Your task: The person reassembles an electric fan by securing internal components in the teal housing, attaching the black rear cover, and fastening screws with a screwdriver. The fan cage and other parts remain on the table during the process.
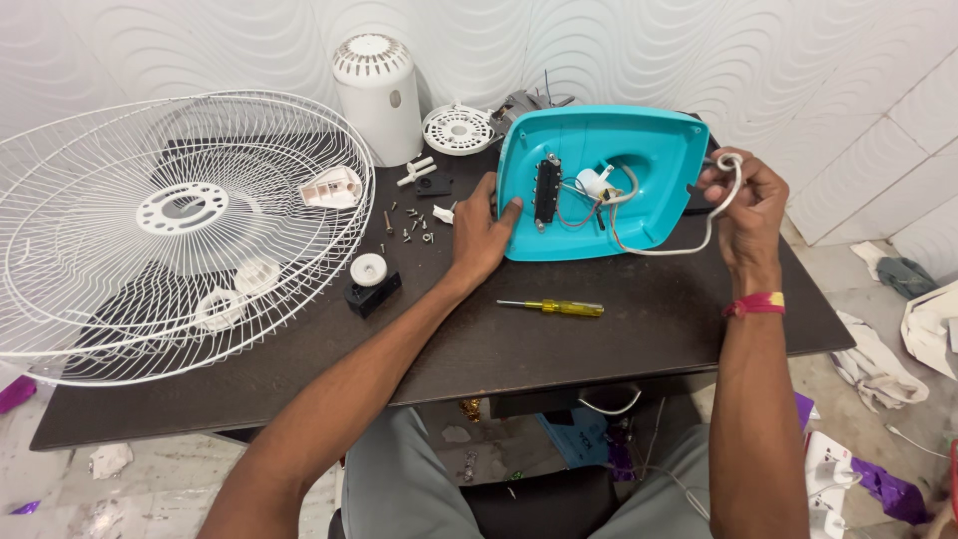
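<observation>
A turquoise fan base [639,150] lies upside down on the dark table [559,339], with a black switch block [546,190], wires and a white part inside it. My left hand [481,232] rests against the base's left edge, thumb on the rim. My right hand [743,200] is at the base's right edge and grips a looped white cord [726,175] that runs out of the base. A yellow-handled screwdriver [554,306] lies on the table in front of the base.
Two white wire fan grilles [170,230] are stacked at the left. A white motor cover [377,95], a round vented cap [457,129], loose screws [407,225], a white knob on a black block [370,282] and small white parts lie nearby. Rags litter the floor at right.
</observation>
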